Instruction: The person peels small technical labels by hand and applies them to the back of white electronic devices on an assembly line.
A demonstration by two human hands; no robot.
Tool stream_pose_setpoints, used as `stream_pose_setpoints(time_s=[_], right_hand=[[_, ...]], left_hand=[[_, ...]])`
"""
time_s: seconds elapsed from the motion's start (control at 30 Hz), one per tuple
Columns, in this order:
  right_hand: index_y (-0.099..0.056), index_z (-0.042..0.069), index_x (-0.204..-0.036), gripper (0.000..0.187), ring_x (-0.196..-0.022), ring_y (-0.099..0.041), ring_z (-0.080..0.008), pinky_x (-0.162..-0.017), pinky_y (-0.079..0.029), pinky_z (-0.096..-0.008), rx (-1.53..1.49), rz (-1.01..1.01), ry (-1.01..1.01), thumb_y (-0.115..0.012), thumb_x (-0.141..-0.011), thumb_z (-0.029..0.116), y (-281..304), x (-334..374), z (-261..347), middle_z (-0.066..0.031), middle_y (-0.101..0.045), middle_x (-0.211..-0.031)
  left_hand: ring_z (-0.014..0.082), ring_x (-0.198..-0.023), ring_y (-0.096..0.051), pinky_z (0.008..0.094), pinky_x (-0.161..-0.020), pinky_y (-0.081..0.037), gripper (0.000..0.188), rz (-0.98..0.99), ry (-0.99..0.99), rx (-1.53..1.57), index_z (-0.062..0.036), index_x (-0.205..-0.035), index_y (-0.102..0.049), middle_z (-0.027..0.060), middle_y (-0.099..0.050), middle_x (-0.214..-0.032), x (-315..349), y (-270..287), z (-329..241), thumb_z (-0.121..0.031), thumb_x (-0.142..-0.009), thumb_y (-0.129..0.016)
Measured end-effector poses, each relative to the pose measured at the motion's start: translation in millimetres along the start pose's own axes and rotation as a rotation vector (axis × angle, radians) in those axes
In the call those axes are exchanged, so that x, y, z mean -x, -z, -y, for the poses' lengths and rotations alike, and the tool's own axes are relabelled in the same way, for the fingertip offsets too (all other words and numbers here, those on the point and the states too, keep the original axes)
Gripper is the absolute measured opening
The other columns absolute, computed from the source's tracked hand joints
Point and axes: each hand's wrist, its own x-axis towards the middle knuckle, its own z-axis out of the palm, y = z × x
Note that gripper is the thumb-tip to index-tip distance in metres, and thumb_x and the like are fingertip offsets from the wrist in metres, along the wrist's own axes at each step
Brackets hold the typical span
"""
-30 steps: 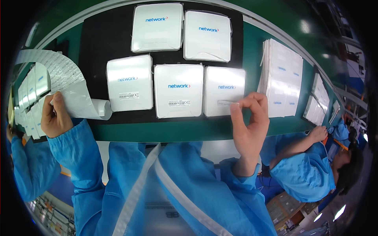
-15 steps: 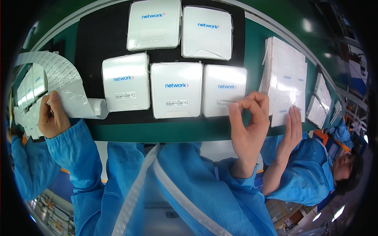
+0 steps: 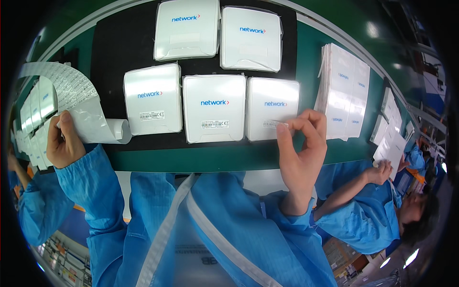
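My left hand (image 3: pixel 67 141) is closed, thumb on top, round a curling strip of sticker labels (image 3: pixel 76 91); its loose lower end bends toward the nearest white unit. Three flat white square units in the front row each bear a small label: the left unit (image 3: pixel 150 107), the middle unit (image 3: pixel 210 91) and the right unit (image 3: pixel 273 93). Over the right unit's lower right corner, my right hand (image 3: pixel 303 153) pinches the right end of a small printed label (image 3: pixel 270 124) between thumb and forefinger. Whether this label lies fully flat cannot be seen.
Behind stand two more white units (image 3: pixel 186 38) (image 3: pixel 251 45) in clear film on a black mat (image 3: pixel 112 43). A stack of white units (image 3: pixel 346 95) is at the right on the green table (image 3: pixel 191 160). A co-worker's hand (image 3: pixel 380 172) holds a white piece farther right.
The co-worker's hand has left the right stack and moved rightward to a white piece, and the stack's top looks different. My two hands have hardly moved.
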Motion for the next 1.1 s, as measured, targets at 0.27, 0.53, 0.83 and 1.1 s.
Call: stream_pose_setpoints(time_s=[0.27,0.53,0.83,1.1], right_hand=[[-0.067,0.0,-0.084,0.01,-0.089,-0.052,-0.0239,-0.076,-0.043,-0.033,0.027,-0.004,-0.009,-0.075,-0.082,0.006,-0.6,1.0,2.5,-0.0111,-0.049,-0.098],[-0.067,-0.003,-0.085,0.011,-0.086,-0.053,-0.0289,-0.074,-0.044,-0.0383,0.162,-0.022,0.011,-0.071,-0.087,0.007,0.4,3.9,19.1,-0.0146,-0.053,-0.096],[-0.07,-0.002,-0.086,0.01,-0.079,-0.057,-0.0325,-0.072,-0.045,-0.0435,0.495,0.083,0.019,-0.067,-0.088,0.007,3.6,-0.6,56.8,-0.0134,-0.061,-0.082],[-0.069,-0.006,-0.09,0.021,-0.063,-0.065,-0.0406,-0.057,-0.048,-0.0487,0.649,0.217,-0.24,-0.059,-0.094,0.012,-2.6,-5.8,92.9,-0.0202,-0.066,-0.068]], left_hand=[[0.0076,-0.077,-0.054,0.0228,-0.071,-0.044,0.03,0.016,-0.006,0.001,0.003,-0.1,-0.073,0.0009,-0.065,-0.083,-0.5,1.5,2.5,-0.027,-0.101,-0.067],[0.0084,-0.078,-0.056,0.0231,-0.072,-0.046,0.033,0.0,-0.031,0.009,0.0037,-0.101,-0.073,0.0019,-0.066,-0.083,-1.8,1.6,3.7,-0.028,-0.101,-0.067],[0.0082,-0.081,-0.055,0.0225,-0.074,-0.045,0.034,0.005,0.029,0.076,0.0038,-0.105,-0.071,0.0022,-0.065,-0.088,4.6,3.3,-1.9,-0.03,-0.103,-0.065],[0.0135,-0.091,-0.056,0.0255,-0.084,-0.043,0.035,0.111,0.022,0.271,0.0061,-0.1,-0.065,0.0071,-0.064,-0.097,9.5,13.3,-14.5,-0.026,-0.106,-0.054]])
